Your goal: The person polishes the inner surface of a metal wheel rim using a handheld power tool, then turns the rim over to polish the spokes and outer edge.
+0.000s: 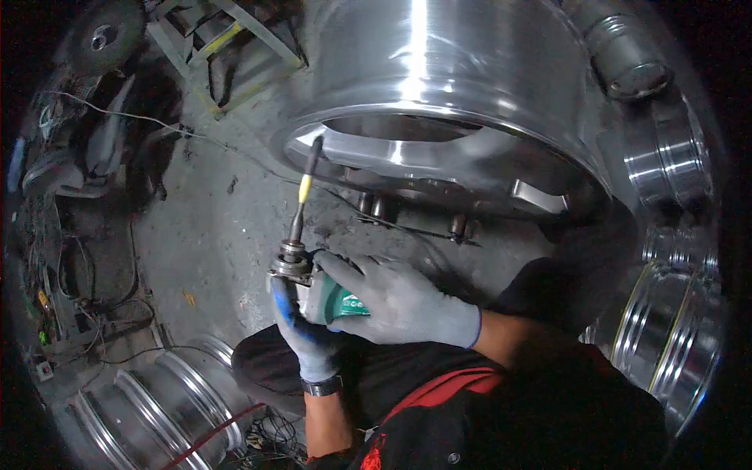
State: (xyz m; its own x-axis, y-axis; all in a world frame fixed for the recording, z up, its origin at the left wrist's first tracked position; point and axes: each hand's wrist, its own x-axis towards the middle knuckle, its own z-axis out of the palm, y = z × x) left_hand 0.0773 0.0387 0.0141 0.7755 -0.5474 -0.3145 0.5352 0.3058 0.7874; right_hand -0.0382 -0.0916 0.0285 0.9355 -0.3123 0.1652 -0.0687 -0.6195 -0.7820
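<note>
Both hands are gloved and bunched up together low in the middle. The left hand [301, 333] comes straight up from below, fingers curled tight, while the right hand [395, 301] reaches in from the right (forearm bare) and closes up right against it.

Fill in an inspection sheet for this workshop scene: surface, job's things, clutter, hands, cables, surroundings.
Surface: dusty concrete floor.
Job's things: grinder, its bit at the rim of a shiny wheel.
Clutter: metal frame on the floor.
Hands: left hand and right hand, gloved, both grip the grinder.
Cables: thin wire across the floor; tangle at left.
Surroundings: more wheels around; dark.
</note>
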